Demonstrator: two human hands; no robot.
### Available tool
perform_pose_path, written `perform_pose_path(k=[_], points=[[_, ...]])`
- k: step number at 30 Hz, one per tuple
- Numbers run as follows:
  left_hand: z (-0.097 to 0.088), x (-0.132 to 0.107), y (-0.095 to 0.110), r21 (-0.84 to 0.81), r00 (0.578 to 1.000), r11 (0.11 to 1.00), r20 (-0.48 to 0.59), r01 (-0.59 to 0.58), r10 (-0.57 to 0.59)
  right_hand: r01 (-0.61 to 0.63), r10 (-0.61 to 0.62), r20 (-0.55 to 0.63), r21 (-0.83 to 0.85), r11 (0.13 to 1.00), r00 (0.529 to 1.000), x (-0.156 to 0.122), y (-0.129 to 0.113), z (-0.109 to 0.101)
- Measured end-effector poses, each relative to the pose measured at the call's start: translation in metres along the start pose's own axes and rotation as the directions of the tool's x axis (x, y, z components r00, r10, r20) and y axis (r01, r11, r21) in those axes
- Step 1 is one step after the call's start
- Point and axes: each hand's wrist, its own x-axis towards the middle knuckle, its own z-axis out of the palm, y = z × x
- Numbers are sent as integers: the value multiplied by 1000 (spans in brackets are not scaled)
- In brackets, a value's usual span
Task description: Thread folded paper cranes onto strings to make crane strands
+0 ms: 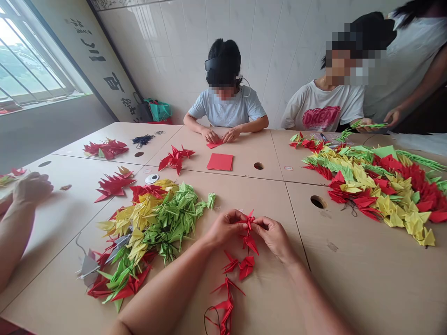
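My left hand [225, 226] and my right hand [274, 236] meet over the table's near middle, both pinching a small red paper crane [250, 219]. Below it a string of red paper cranes [240, 267] trails toward me, down to the table's front edge. A heap of green, yellow and red paper cranes [150, 228] lies just left of my left hand.
Across the table a person folds red paper [214, 144] beside a stack of red sheets [220, 162]. A big pile of strung cranes [380, 186] covers the right side, with two people behind it. Another person's hand [31, 188] rests at the far left. Cable holes [317, 201] dot the tabletop.
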Motion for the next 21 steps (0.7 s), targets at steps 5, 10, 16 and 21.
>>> perform_pose_path(k=[5, 10, 16, 21], points=[[2, -1, 2, -58, 1000, 998, -3, 7, -7, -54, 51, 57, 50, 997, 997, -1, -3, -2], [2, -1, 2, -84, 1000, 996, 12, 8, -7, -81, 72, 98, 84, 993, 993, -2, -6, -3], [-1, 0, 1, -128, 999, 991, 49, 25, -19, -84, 72, 104, 121, 989, 992, -3, -5, -5], [-2, -1, 0, -97, 998, 994, 50, 52, -47, -49, 36, 158, 82, 995, 987, -2, -2, -5]])
